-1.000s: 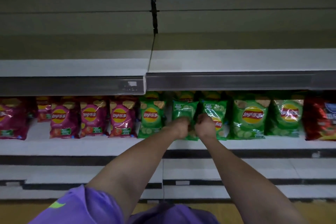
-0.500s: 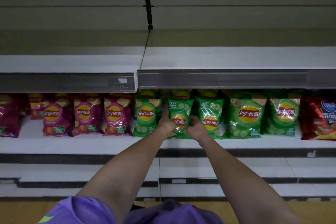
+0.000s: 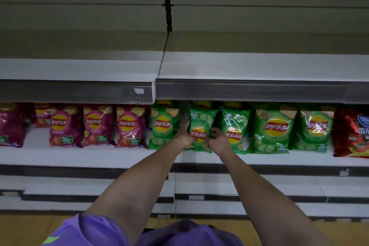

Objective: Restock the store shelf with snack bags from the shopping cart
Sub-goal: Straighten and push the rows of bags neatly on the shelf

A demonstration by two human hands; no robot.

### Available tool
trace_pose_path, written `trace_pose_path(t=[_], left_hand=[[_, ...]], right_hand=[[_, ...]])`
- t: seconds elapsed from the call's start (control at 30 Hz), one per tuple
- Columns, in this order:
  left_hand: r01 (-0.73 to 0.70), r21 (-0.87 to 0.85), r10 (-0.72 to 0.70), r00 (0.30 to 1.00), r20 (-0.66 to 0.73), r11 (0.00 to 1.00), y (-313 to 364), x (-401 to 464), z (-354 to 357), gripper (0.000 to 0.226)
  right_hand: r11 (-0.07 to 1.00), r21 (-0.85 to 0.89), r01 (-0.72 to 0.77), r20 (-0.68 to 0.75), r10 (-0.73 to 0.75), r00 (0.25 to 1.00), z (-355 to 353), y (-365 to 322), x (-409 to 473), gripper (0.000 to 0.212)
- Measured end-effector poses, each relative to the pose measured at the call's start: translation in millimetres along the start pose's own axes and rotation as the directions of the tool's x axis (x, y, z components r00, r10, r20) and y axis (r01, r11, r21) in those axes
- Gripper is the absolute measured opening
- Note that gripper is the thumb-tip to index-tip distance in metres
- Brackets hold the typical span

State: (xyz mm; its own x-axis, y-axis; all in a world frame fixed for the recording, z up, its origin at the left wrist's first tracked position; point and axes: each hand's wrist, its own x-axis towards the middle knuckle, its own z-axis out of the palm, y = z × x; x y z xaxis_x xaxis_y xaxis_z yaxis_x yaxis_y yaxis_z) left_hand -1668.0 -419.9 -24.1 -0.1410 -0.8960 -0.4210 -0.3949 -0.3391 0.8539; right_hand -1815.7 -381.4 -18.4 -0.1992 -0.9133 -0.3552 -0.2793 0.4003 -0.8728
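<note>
A green chip bag (image 3: 200, 124) stands upside down on the white shelf (image 3: 99, 156), between an upright green bag (image 3: 162, 126) and another upside-down green bag (image 3: 233, 132). My left hand (image 3: 184, 136) grips its lower left side. My right hand (image 3: 218, 141) grips its lower right side with curled fingers. Both arms reach forward from the bottom of the view. The shopping cart is not in view.
Pink chip bags (image 3: 95, 126) fill the shelf to the left, more green bags (image 3: 275, 128) and a red bag (image 3: 353, 134) stand to the right. The shelf above (image 3: 249, 66) carries nothing. Lower shelf edges (image 3: 239, 185) run below.
Both hands slid from the bag's middle down to its lower sides, uncovering its front, and the bag now stands on the shelf. The camera shifted slightly.
</note>
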Motion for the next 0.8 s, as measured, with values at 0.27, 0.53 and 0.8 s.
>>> trace_pose_path(t=[0.27, 0.53, 0.8], left_hand=[[-0.148, 0.252, 0.153, 0.988, 0.000, 0.956, 0.8, -3.5, -13.8, 0.088], [0.100, 0.291, -0.120, 0.991, 0.051, 0.951, 2.5, -35.6, -20.0, 0.076], [0.023, 0.338, -0.014, 0.999, -0.031, 0.941, 24.9, -44.8, -32.9, 0.085]], right_hand=[[0.998, 0.042, -0.056, -0.022, 0.057, 0.998, 3.4, 12.2, 3.3, 0.018], [0.990, 0.002, -0.139, 0.030, 0.139, 0.990, 4.1, 3.0, -14.5, 0.023], [0.981, -0.143, 0.133, -0.158, -0.156, 0.975, 17.0, -4.4, -23.8, 0.059]])
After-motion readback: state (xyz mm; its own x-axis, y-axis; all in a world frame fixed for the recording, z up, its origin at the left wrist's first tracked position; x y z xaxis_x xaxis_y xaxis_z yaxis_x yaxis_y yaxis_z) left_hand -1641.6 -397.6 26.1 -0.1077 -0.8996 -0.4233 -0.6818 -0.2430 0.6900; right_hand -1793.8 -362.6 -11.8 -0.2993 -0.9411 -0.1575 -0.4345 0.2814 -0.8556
